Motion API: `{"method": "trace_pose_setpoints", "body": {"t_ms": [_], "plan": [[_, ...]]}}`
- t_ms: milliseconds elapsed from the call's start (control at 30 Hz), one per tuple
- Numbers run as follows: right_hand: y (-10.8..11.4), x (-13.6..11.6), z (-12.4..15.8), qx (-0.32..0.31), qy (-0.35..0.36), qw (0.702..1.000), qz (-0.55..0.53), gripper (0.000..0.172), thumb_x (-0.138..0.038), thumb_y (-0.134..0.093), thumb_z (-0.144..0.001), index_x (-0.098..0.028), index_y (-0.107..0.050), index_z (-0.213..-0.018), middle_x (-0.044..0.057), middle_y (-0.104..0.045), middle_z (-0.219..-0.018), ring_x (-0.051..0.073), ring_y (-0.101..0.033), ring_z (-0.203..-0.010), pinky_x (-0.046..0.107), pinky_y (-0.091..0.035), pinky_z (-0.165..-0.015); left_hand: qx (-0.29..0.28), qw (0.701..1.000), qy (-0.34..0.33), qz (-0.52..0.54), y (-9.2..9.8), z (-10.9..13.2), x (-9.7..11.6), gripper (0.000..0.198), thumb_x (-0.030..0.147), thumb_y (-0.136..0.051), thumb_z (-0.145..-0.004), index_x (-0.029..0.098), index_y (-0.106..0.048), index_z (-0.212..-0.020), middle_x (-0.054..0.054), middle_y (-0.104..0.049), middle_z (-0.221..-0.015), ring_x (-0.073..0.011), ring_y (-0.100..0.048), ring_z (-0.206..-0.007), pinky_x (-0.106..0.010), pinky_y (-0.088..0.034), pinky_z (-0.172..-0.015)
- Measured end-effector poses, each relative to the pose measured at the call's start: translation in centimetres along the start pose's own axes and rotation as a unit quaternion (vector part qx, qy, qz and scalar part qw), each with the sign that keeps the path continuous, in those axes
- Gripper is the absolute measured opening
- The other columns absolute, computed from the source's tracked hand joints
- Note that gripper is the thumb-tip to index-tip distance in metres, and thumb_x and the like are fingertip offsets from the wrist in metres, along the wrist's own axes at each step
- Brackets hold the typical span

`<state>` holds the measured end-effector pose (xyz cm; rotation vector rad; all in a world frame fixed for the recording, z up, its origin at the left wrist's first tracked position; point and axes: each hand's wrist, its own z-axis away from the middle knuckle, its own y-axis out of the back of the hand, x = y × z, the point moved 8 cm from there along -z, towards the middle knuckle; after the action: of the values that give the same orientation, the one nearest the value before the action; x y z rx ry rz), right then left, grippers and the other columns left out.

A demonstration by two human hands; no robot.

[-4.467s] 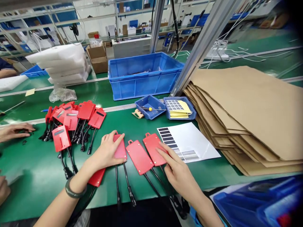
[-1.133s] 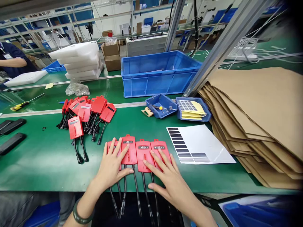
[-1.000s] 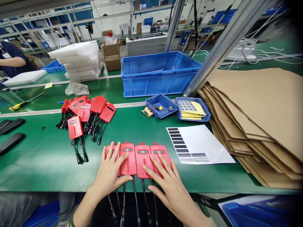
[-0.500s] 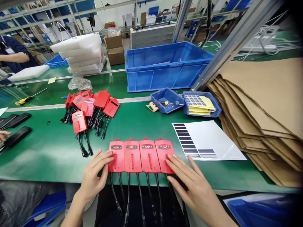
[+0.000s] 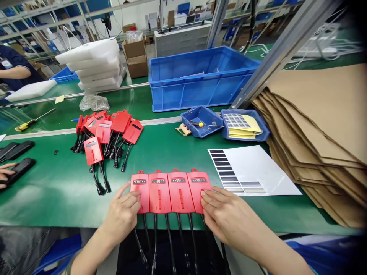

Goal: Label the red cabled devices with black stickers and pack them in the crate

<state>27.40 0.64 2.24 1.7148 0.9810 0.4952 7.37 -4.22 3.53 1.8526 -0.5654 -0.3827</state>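
Several flat red devices (image 5: 169, 190) lie side by side in a neat row near the front edge of the green table (image 5: 57, 191), displays facing up, black cables hanging over the edge. My left hand (image 5: 123, 212) presses against the left end of the row, fingers bent and close together. On the right end rests my right hand (image 5: 226, 214), fingers curled against the last device. Neither hand lifts anything.
A heap of red devices (image 5: 107, 131) lies at left. A white label sheet (image 5: 249, 172) lies right of the row, then stacked cardboard (image 5: 318, 122). Behind stand two small blue trays (image 5: 202, 120), a big blue crate (image 5: 197, 78) and white foam (image 5: 94, 67). Another person's hand (image 5: 5, 173) touches black parts at far left.
The red devices were turned display-up and pushed into a tight row. My hands slid from on top of them to the row's two ends.
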Motion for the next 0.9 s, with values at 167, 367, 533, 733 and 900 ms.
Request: {"method": "trace_pose_setpoints", "body": {"t_ms": [167, 367, 533, 733, 900], "plan": [[0.1, -0.6, -0.6, 0.012, 0.014, 0.998, -0.061, 0.029, -0.02, -0.044, -0.093, -0.015, -0.07, -0.107, 0.004, -0.073, -0.109, 0.021, -0.067, -0.1, 0.043, -0.056, -0.094, -0.014, 0.998, -0.034, 0.052, 0.0, -0.9, 0.6, 0.034, -0.002, -0.047, -0.086, 0.015, -0.063, -0.111, -0.004, -0.07, -0.112, -0.0169, -0.061, -0.113, -0.046, -0.019, -0.122], [-2.4, -4.5, 0.4, 0.027, -0.02, 0.998, -0.05, 0.032, -0.029, -0.048, -0.094, -0.012, -0.068, -0.112, 0.01, -0.068, -0.121, 0.023, -0.06, -0.116, 0.041, -0.047, -0.106, -0.04, 0.991, -0.111, 0.067, -2.3, -0.2, 3.1, 0.04, -0.001, -0.043, -0.086, 0.011, -0.058, -0.122, -0.007, -0.064, -0.128, -0.0194, -0.046, -0.133, -0.044, -0.017, -0.123], [-3.4, -7.2, -1.1, -0.003, -0.018, 0.999, 0.041, 0.031, -0.025, -0.058, -0.086, -0.001, -0.072, -0.1, 0.021, -0.07, -0.109, 0.031, -0.063, -0.107, 0.042, -0.048, -0.102, 0.017, 0.992, -0.098, 0.077, -2.0, -1.2, 2.8, 0.034, -0.003, -0.044, -0.084, 0.01, -0.065, -0.108, -0.007, -0.071, -0.113, -0.0206, -0.062, -0.116, -0.035, -0.046, -0.109], [-2.9, -2.6, -2.8, -0.068, -0.088, 0.981, -0.159, 0.02, -0.027, -0.057, -0.089, -0.018, -0.07, -0.078, 0.002, -0.073, -0.079, 0.017, -0.066, -0.078, 0.032, -0.054, -0.085, -0.061, 0.987, -0.13, 0.074, -2.1, -4.5, 2.8, 0.04, -0.003, -0.034, -0.074, 0.016, -0.069, -0.078, -0.003, -0.075, -0.08, -0.019, -0.072, -0.071, -0.035, -0.065, -0.077], [-0.9, 5.6, 4.3, 0.08, -0.32, 0.933, -0.142, 0.028, -0.028, -0.042, -0.095, -0.02, -0.066, -0.106, 0.006, -0.07, -0.099, 0.018, -0.066, -0.087, 0.031, -0.054, -0.077, -0.022, 0.994, -0.077, 0.074, -1.4, -4.5, 2.0, 0.033, 0.004, -0.042, -0.088, 0.019, -0.066, -0.104, -0.002, -0.074, -0.1, -0.0198, -0.071, -0.092, -0.043, -0.058, -0.096]]}}
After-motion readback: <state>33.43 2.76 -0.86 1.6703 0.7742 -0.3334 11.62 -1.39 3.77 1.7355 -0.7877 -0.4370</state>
